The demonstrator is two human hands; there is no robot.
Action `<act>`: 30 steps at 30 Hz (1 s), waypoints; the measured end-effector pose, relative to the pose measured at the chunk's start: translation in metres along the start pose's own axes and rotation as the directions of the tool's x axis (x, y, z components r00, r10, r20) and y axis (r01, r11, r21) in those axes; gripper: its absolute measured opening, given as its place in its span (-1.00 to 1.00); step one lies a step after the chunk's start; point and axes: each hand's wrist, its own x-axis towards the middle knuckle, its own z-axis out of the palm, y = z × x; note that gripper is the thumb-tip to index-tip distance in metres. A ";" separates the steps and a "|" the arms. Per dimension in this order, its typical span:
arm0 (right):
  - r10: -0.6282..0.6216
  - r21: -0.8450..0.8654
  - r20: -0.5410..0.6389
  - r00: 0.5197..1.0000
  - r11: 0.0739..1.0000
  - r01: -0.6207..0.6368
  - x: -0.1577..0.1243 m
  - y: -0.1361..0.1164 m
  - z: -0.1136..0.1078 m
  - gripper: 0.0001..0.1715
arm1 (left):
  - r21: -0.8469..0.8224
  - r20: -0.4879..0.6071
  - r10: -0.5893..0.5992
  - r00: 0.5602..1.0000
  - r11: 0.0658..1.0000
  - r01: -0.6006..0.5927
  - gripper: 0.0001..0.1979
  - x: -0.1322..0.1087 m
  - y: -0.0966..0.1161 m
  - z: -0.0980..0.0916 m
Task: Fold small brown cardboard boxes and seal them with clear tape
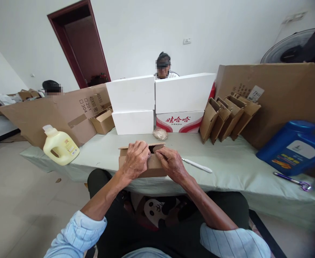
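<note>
Cardboard box [154,169] at frame centre is promising light, stiff handling, left hand [136,157] and right hand [171,161] apparently pinching its top edges.

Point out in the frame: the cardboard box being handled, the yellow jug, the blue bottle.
Cardboard box [155,168]: head view, lower part of its front panel.
Yellow jug [62,144]: head view, its body, beside the handle opening.
Blue bottle [300,147]: head view, middle of its front.
</note>
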 end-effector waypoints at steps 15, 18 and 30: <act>-0.009 0.028 0.004 1.000 1.000 0.009 0.000 -0.002 -0.006 -0.70 | -0.068 -0.143 0.042 0.989 0.996 -0.052 -0.78 -0.018 0.011 0.008; -0.006 0.034 0.007 1.000 0.999 0.006 -0.001 -0.001 -0.006 -0.70 | -0.096 -0.216 0.087 0.972 0.989 -0.110 -0.75 -0.023 0.011 0.007; 0.113 0.014 -0.038 0.993 0.994 -0.112 -0.001 -0.015 -0.002 -0.44 | -0.497 -0.326 -0.050 0.944 0.859 -0.126 -0.82 -0.033 0.027 -0.035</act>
